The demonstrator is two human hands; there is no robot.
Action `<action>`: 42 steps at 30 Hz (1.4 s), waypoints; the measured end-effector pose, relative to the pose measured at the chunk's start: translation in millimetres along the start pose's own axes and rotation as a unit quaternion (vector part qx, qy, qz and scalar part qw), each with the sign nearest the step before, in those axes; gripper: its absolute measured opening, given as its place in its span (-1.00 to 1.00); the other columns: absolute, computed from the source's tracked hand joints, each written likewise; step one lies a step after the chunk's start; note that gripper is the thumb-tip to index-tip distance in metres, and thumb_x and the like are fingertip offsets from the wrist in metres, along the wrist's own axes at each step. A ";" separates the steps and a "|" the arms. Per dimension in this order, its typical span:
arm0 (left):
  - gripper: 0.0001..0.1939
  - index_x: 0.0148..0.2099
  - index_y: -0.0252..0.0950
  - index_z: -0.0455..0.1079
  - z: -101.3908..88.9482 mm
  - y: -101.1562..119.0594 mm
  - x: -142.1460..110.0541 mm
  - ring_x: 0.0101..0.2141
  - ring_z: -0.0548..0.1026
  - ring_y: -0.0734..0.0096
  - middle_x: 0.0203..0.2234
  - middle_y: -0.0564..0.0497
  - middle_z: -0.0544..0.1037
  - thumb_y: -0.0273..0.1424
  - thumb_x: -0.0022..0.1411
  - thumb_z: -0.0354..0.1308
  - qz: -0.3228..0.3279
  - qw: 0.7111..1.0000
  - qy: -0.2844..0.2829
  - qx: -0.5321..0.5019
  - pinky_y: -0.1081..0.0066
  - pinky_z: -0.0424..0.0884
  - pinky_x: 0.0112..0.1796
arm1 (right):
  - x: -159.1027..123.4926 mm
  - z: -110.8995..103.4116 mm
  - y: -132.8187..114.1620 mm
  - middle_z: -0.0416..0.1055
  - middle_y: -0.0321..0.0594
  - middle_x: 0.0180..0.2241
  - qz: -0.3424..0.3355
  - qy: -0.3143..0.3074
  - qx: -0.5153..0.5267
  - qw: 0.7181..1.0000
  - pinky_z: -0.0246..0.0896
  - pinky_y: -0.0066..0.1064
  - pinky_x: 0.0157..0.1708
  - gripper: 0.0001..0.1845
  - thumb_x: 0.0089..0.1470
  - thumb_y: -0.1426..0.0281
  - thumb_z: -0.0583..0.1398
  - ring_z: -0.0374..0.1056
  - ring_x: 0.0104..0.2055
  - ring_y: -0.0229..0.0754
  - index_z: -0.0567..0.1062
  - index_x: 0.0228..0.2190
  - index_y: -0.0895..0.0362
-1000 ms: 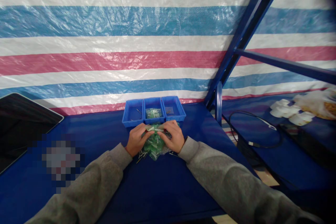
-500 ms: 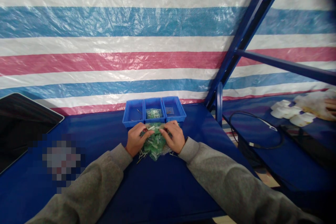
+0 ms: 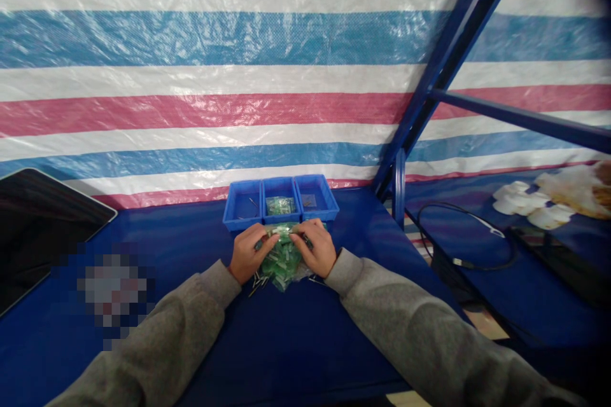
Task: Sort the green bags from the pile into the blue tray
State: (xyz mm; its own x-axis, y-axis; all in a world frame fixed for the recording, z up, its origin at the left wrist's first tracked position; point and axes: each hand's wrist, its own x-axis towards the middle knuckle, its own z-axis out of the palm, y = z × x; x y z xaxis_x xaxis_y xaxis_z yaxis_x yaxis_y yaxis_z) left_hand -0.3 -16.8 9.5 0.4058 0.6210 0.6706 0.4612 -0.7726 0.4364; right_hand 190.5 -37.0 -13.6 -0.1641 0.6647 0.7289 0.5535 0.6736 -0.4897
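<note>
Both my hands grip the upper edge of a clear plastic bag (image 3: pixel 281 261) full of small green and silvery pieces. My left hand (image 3: pixel 248 253) pinches its left side between thumb and fingers. Opposite it, my right hand (image 3: pixel 316 249) pinches the right side the same way. Thin metal pins (image 3: pixel 258 282) lie loose on the blue table (image 3: pixel 286 343), left of the bag. Just behind my hands stand three joined blue bins (image 3: pixel 316 198). A small bag of green pieces (image 3: pixel 280 206) lies in the middle bin. What my curled fingers touch behind the bag is hidden.
A black screen (image 3: pixel 38 229) stands at the left, with a blurred-out patch (image 3: pixel 112 289) near it. To the right, a blue metal frame (image 3: pixel 398 184) rises by a second table holding a cable (image 3: pixel 463 264), white spools (image 3: pixel 518 198) and a plastic bag (image 3: pixel 575 191). Striped sheeting hangs behind.
My hands keep their hold on the bag, with only slight finger movement at its upper edge. At the far right, a hand showed briefly by the other plastic bag half a second ago.
</note>
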 end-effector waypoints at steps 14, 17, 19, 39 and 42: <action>-0.87 -0.30 -0.34 0.39 0.6 0.5 -0.6 -0.42 0.44 0.44 -0.46 -0.02 0.48 -0.39 0.21 0.07 0.005 1.000 -0.004 -0.012 0.43 0.38 -0.33 | 0.7 0.2 0.1 0.40 -0.21 -0.47 -0.006 0.003 0.006 1.000 0.13 -0.27 -0.28 -0.86 0.13 0.32 0.08 0.28 -0.41 -0.17 0.39 -0.34 0.11; -0.87 -0.25 -0.34 0.39 0.1 1.4 -0.7 -0.39 0.46 0.43 -0.42 -0.03 0.50 -0.38 0.20 0.08 0.005 1.000 0.001 -0.016 0.43 0.38 -0.29 | 0.0 1.4 1.0 0.40 -0.21 -0.48 -0.008 -0.004 0.004 1.000 0.13 -0.27 -0.29 -0.86 0.14 0.33 0.07 0.27 -0.42 -0.18 0.38 -0.37 0.11; -0.85 -0.23 -0.33 0.39 -0.2 1.5 -1.0 -0.37 0.47 0.43 -0.40 -0.03 0.51 -0.37 0.20 0.08 0.004 1.000 0.003 -0.015 0.42 0.39 -0.28 | -0.7 2.5 1.6 0.39 -0.22 -0.49 -0.012 -0.011 0.000 1.000 0.13 -0.27 -0.28 -0.86 0.15 0.34 0.07 0.27 -0.43 -0.19 0.38 -0.37 0.12; -0.86 -0.23 -0.31 0.41 1.4 -0.1 -1.7 -0.38 0.47 0.45 -0.41 -0.01 0.51 -0.39 0.23 0.06 0.016 1.000 -0.006 -0.021 0.44 0.40 -0.29 | -1.0 1.3 0.3 0.41 -0.22 -0.46 -0.009 -0.017 0.011 1.000 0.13 -0.26 -0.25 -0.86 0.15 0.35 0.06 0.29 -0.40 -0.19 0.39 -0.36 0.11; -0.86 -0.23 -0.31 0.41 1.9 -1.1 -2.7 -0.38 0.48 0.45 -0.41 -0.01 0.51 -0.39 0.23 0.05 0.017 1.000 -0.005 -0.016 0.44 0.40 -0.29 | -1.0 1.1 -0.3 0.41 -0.22 -0.45 -0.010 -0.017 0.013 1.000 0.13 -0.25 -0.24 -0.85 0.16 0.36 0.05 0.29 -0.39 -0.19 0.39 -0.37 0.12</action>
State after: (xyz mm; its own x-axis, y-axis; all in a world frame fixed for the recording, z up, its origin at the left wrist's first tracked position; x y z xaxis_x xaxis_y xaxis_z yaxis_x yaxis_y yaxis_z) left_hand -0.4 -17.4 6.1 0.4285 0.5956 0.6794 0.4217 -0.7969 0.4326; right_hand 189.5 -37.5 -14.7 -0.2029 0.6619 0.7216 0.5294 0.6941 -0.4879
